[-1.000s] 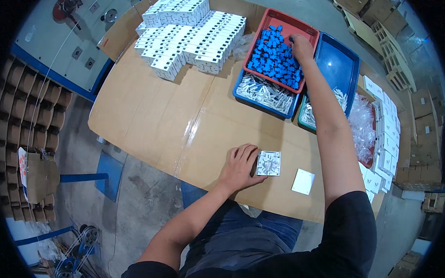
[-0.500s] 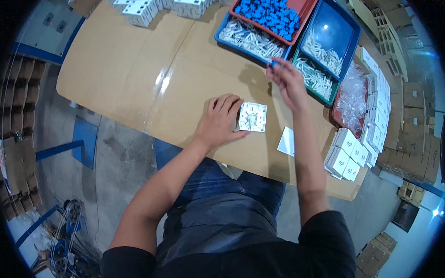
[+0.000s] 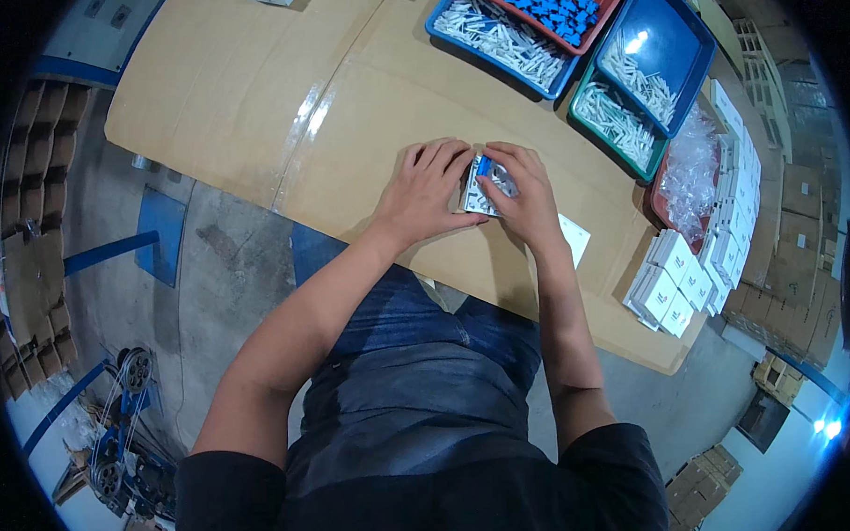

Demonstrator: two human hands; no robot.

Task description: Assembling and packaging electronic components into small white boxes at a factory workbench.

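Note:
A white square plastic housing [image 3: 477, 201] with molded recesses lies on the cardboard-covered table in front of me. My left hand [image 3: 424, 192] is closed along its left side, fingers at the far corner and thumb at the near edge. Over the housing's right part, my right hand [image 3: 526, 189] pinches a small blue plastic piece [image 3: 485, 165] against the far left corner area. The right fingers hide much of the housing's face. Just right of that hand lies a flat white square plate [image 3: 574, 240], partly covered by the forearm.
At the far right stand a red tray of blue pieces [image 3: 557, 15], a blue tray of white strips [image 3: 494, 36], another blue tray [image 3: 681, 40] and a green tray [image 3: 622, 130]. Clear plastic bags [image 3: 688, 172] fill a red bin beside stacked white square plates [image 3: 672, 283].
My right hand has come from beside the trays down to the housing, bringing the blue piece. My left hand still holds the housing. The view has shifted slightly.

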